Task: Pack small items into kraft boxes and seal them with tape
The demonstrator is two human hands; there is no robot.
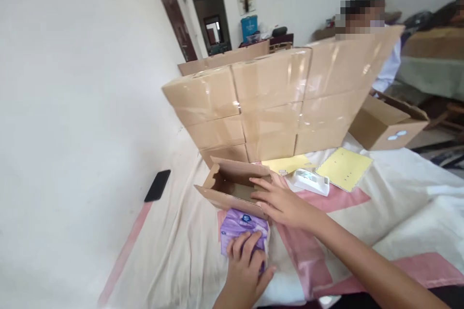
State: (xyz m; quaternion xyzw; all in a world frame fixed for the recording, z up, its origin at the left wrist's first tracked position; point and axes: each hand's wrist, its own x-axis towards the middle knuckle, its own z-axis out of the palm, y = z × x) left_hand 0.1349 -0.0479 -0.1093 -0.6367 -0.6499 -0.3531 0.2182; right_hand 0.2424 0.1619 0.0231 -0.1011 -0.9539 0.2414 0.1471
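A purple plastic-wrapped pack of tissues (235, 224) lies on the cloth, right in front of a small open cardboard box (232, 202). My left hand (244, 265) is on the near part of the pack, fingers curled over its top and thumb at its right side. At the right end of the box is my right hand (284, 200), its fingers reaching over the edge into the opening and gripping that end. The box's flaps stand up, and the visible part of its inside shows bare cardboard.
Behind the box rises a wall of taped cartons (271, 101). A white device (311, 182) and yellow sheets (344, 169) lie to the right, a black phone (157, 186) to the left. A larger open carton (389, 123) stands at the far right, near another person (389, 70).
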